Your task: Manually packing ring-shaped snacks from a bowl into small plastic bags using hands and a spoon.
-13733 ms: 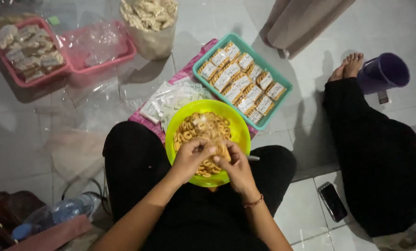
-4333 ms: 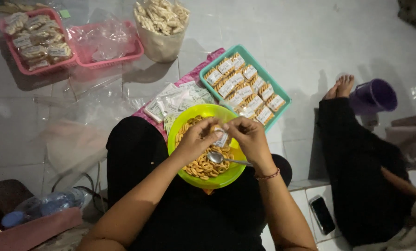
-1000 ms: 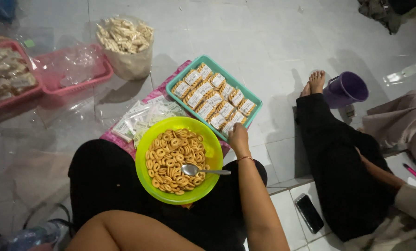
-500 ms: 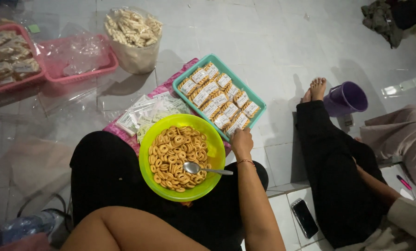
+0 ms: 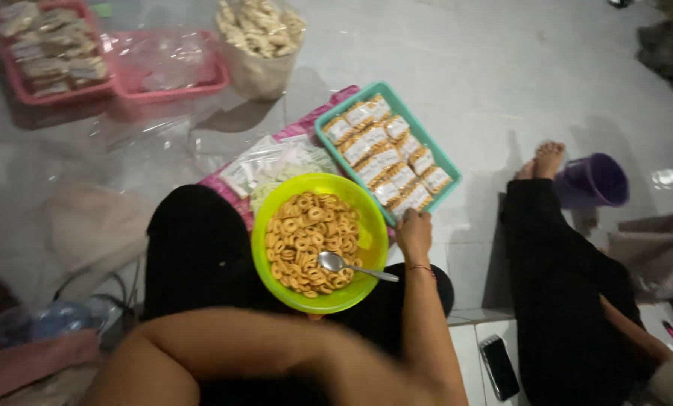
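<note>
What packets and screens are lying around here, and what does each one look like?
Small clear snack packets with pale labels: rows in the teal rectangular tray, by the right hand.
Flat empty clear plastic bags: piled on pink cloth, beyond the lime-green round bowl.
Filled clear packets: in the far-left pink tray.
Big open clear bag of pale snacks: top centre.
Black phone with dark screen: on floor tiles, lower right.

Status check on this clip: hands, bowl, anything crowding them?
Right hand at teal tray edge, holding nothing visible. Left hand out of view. Spoon lies in green bowl of ring snacks. Nothing blocking.
</note>
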